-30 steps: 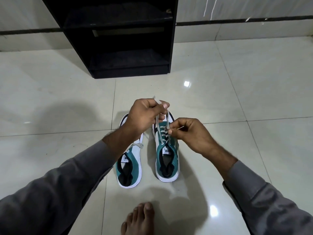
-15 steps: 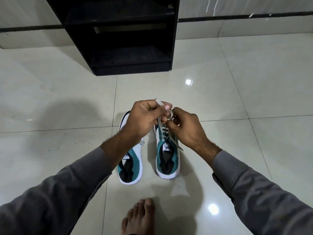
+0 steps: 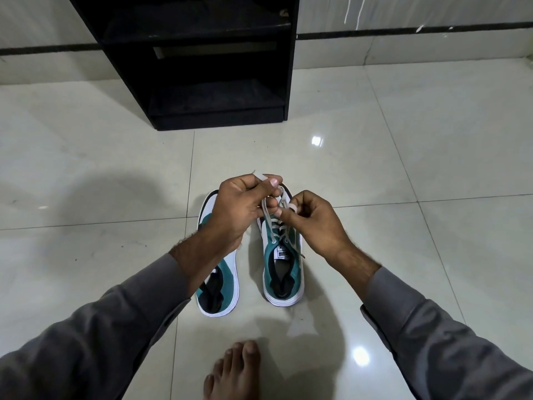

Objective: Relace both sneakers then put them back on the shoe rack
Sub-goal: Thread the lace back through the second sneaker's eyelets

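Two teal-and-white sneakers stand side by side on the tiled floor, toes pointing away from me. Over the right sneaker (image 3: 283, 264) both hands work its white lace (image 3: 269, 219). My left hand (image 3: 240, 209) pinches one lace end, whose tip sticks out above the fist. My right hand (image 3: 313, 219) pinches the other end just above the eyelets. My left forearm covers much of the left sneaker (image 3: 220, 287). The black shoe rack (image 3: 202, 62) stands beyond the shoes, its shelves dark.
My bare foot (image 3: 233, 370) rests on the floor just behind the sneakers. Glossy pale tiles spread to the left and right. A wall with a dark stripe runs behind the rack.
My right hand has moved from beside the shoe up to the lace near my left hand. Both hands now pinch the lace close together above the toe.
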